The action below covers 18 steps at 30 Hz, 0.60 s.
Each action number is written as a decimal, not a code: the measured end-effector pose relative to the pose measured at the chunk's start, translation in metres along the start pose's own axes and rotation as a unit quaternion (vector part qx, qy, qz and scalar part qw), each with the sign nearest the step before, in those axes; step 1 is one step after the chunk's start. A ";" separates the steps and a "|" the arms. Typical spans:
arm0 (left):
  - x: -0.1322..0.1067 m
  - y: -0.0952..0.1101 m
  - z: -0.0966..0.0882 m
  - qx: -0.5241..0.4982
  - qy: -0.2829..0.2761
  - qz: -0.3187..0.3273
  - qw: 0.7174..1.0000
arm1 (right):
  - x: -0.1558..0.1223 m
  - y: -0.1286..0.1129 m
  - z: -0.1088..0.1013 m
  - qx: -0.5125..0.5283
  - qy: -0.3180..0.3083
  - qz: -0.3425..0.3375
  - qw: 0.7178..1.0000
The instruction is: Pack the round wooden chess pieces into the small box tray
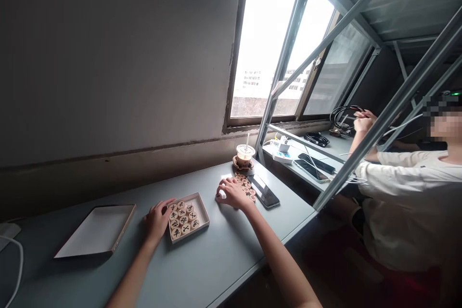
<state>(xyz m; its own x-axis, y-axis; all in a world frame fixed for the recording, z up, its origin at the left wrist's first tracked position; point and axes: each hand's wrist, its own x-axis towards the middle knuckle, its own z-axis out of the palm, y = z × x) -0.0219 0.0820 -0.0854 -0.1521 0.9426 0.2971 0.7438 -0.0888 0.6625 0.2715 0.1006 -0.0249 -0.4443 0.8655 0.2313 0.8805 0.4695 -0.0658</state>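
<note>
I see a grey table (216, 260) running from the lower left of the frame toward the middle right, under a bright window (267, 48).

Just left of centre sits a shallow open box (190, 234) with round wooden game pieces (184, 219) lying flat in rows, their marked faces up. The box looks nearly square, so I cannot name a clear long axis. It is turned a little, with its far edge climbing toward the right.

My view shows the left hand (157, 219) against the box's left wall, fingers bent over the rim. I cannot tell whether it grips the box or only rests there.

The right hand (233, 193) lies palm down to the right of the box, apart from it, with its fingers spread over a cluster of loose pieces (247, 186).

Just beside that cluster lies a dark phone (263, 191), its long axis running from upper left to lower right. Beyond it stands a drink cup (244, 154) with a straw.

The box's lid (97, 228) lies at lower left.

At the right edge, another person (404, 187) sits at a separate desk.
</note>
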 end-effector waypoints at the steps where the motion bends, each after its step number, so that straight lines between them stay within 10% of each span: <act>1: 0.000 0.000 0.000 -0.002 -0.001 -0.001 1.000 | -0.007 0.009 -0.001 -0.013 -0.007 0.019 1.000; 7: -0.002 0.009 -0.002 -0.015 -0.012 -0.020 1.000 | -0.020 0.020 -0.013 0.041 0.003 0.049 0.998; 18: -0.005 0.019 -0.010 -0.005 -0.032 -0.036 0.999 | 0.025 -0.083 0.006 0.049 -0.036 -0.147 0.987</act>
<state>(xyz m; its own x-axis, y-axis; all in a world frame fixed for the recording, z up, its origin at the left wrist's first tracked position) -0.0136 0.0720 -0.0680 -0.1631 0.9654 0.2034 0.7260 -0.0222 0.6874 0.1863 0.0840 -0.0191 -0.6922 0.6974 0.1856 0.6929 0.7142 -0.0995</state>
